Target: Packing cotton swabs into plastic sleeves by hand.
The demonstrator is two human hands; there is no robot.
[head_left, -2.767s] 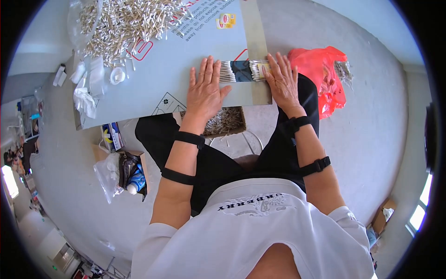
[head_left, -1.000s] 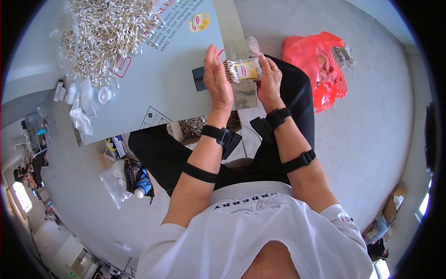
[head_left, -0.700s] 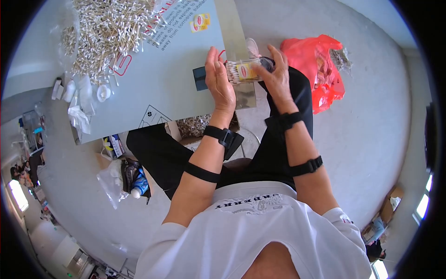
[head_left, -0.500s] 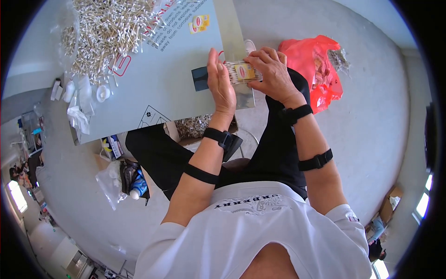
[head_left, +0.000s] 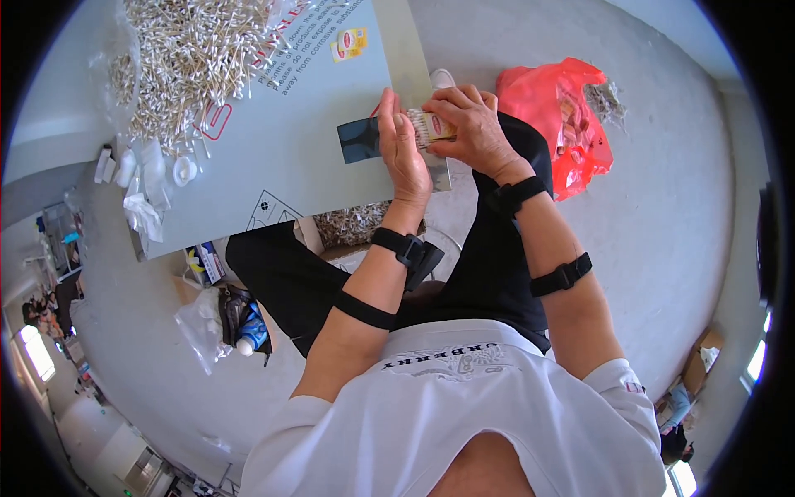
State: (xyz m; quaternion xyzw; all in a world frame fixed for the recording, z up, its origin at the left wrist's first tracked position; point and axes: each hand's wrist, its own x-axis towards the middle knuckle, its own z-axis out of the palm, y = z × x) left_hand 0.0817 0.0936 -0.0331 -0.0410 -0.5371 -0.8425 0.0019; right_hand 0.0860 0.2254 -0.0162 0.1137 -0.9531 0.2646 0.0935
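Over the table's right edge, my right hand (head_left: 479, 132) grips a small pack of cotton swabs (head_left: 432, 126) with a yellow label, thumb below and fingers above. The swabs' white tips show at the pack's left end. Against that end stands my left hand (head_left: 403, 157), held upright with its fingers stretched out straight, its palm side toward the tips. Part of the pack is hidden under my right fingers. Just left of my left hand, a dark, shiny rectangle (head_left: 356, 142) lies on the table.
A large heap of loose cotton swabs (head_left: 190, 66) covers the far left of the table (head_left: 281, 174). Yellow labels (head_left: 349, 45) lie beyond my hands. Tape (head_left: 185, 169) sits at the left edge. A red plastic bag (head_left: 538, 91) stands on the floor at right; a box of swabs (head_left: 352, 224) is under the table.
My hands have come closer together: the left has shifted slightly right, the right slightly left. My right fingers now cover more of the pack, and less of its label shows.
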